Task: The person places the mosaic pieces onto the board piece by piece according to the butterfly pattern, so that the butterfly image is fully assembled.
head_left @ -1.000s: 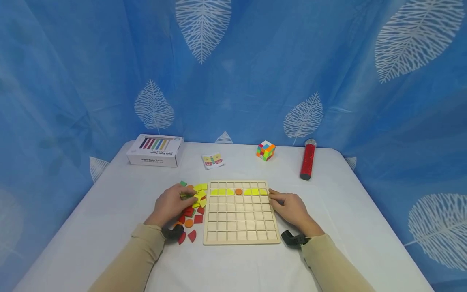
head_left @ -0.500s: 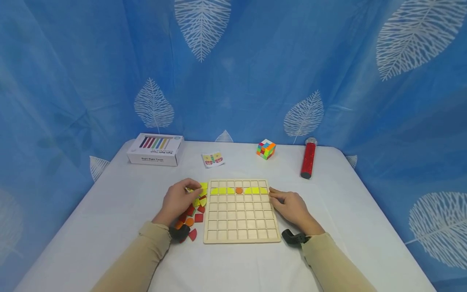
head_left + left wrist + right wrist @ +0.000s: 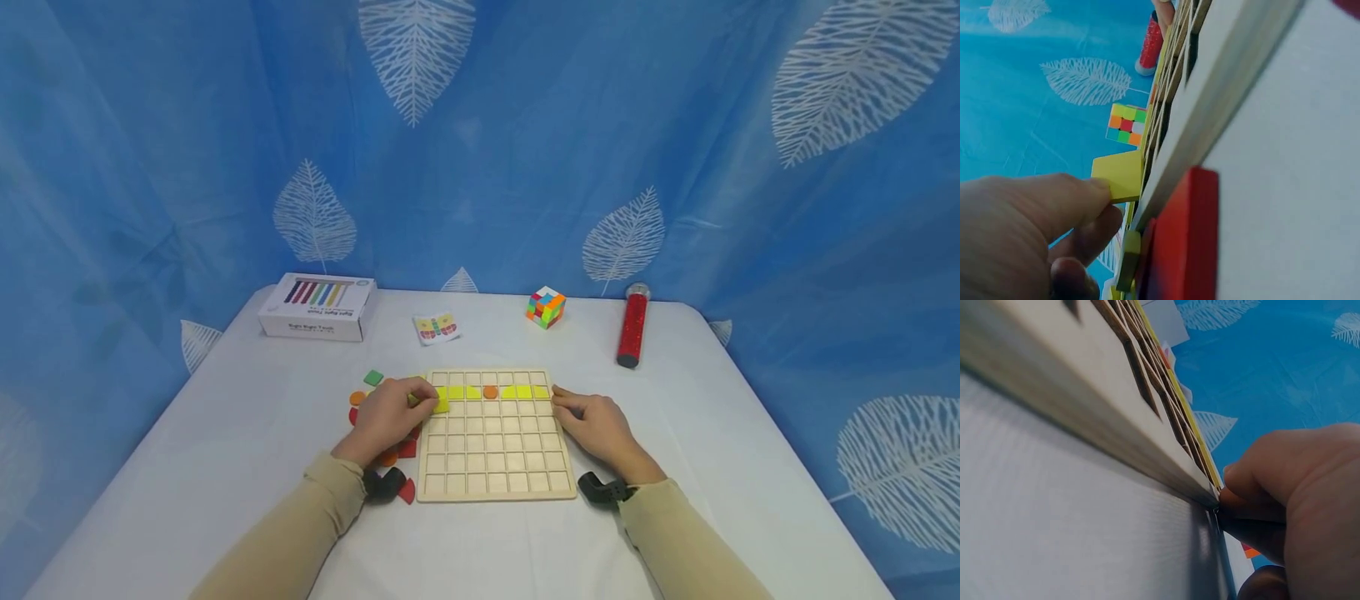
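My left hand [image 3: 392, 417] pinches a yellow square tile [image 3: 1117, 175] between thumb and fingers, over the left edge of a wooden grid board [image 3: 497, 440]. The tile overlaps the board's left column, just below the second row. That row bears yellow tiles [image 3: 523, 392] on both sides of an orange round tile [image 3: 491, 392]. At the board's right edge, near the top, my right hand [image 3: 602, 429] holds the rim with thumb and curled fingers. Left of the board lie loose red, orange, yellow and green tiles, partly hidden under my left hand; a green one [image 3: 373, 378] shows above it.
Behind the board lies a small picture card [image 3: 437, 328] with a butterfly pattern. A white box [image 3: 318, 308] stands at the back left. Toward the back right are a puzzle cube [image 3: 546, 307] and a red glittery tube [image 3: 633, 329]. A blue curtain [image 3: 480, 167] hangs behind the table.
My left hand has moved right from the loose tiles to the board's left edge, bringing a yellow square tile. The right hand stays at the board's right edge.
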Demonstrator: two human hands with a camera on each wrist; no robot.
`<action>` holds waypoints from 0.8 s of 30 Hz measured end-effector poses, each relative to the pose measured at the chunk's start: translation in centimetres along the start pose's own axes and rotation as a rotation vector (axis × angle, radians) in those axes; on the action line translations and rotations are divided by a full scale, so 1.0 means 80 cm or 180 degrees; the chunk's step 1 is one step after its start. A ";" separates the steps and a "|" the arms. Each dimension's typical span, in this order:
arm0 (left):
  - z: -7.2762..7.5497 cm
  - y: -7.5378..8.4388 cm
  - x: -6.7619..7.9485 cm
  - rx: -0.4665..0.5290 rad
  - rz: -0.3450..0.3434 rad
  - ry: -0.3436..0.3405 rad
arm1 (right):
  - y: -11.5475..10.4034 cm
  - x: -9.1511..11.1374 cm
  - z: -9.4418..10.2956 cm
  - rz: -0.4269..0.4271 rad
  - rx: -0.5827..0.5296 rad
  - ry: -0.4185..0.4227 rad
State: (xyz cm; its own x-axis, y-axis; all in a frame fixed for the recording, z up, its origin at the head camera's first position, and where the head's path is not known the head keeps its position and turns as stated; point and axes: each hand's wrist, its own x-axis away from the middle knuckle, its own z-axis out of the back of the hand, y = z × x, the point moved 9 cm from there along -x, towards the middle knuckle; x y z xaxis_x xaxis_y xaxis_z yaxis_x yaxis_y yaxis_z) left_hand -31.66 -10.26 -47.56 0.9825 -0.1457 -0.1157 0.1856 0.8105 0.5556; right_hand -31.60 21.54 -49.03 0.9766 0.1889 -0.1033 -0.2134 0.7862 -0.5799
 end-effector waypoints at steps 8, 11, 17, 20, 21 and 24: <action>0.000 -0.001 -0.003 -0.0049 -0.0029 -0.0163 | 0.001 0.000 -0.001 0.0010 -0.0003 -0.0019; -0.001 0.000 -0.002 -0.0142 -0.0078 -0.0147 | 0.000 -0.001 -0.001 0.0004 0.0020 -0.0025; -0.002 0.002 -0.003 -0.0522 -0.0165 -0.0064 | -0.002 -0.001 -0.002 0.0047 0.0058 -0.0005; -0.002 0.002 -0.003 -0.0519 -0.0178 -0.0073 | -0.002 -0.001 0.000 0.0043 0.0057 0.0027; -0.001 0.000 -0.003 -0.0452 -0.0124 -0.0064 | -0.002 -0.001 0.000 0.0050 0.0063 0.0034; 0.015 -0.019 0.000 -0.0126 0.0224 0.0143 | -0.002 -0.001 0.000 0.0055 0.0075 0.0049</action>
State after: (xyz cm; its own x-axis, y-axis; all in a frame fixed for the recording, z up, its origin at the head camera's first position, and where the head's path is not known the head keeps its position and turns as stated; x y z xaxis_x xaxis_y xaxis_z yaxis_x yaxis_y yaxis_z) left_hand -31.89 -12.18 -47.38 0.9914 -0.0626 -0.1149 0.1146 0.8397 0.5308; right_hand -31.65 21.42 -48.95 0.9730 0.1936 -0.1255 -0.2306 0.7967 -0.5587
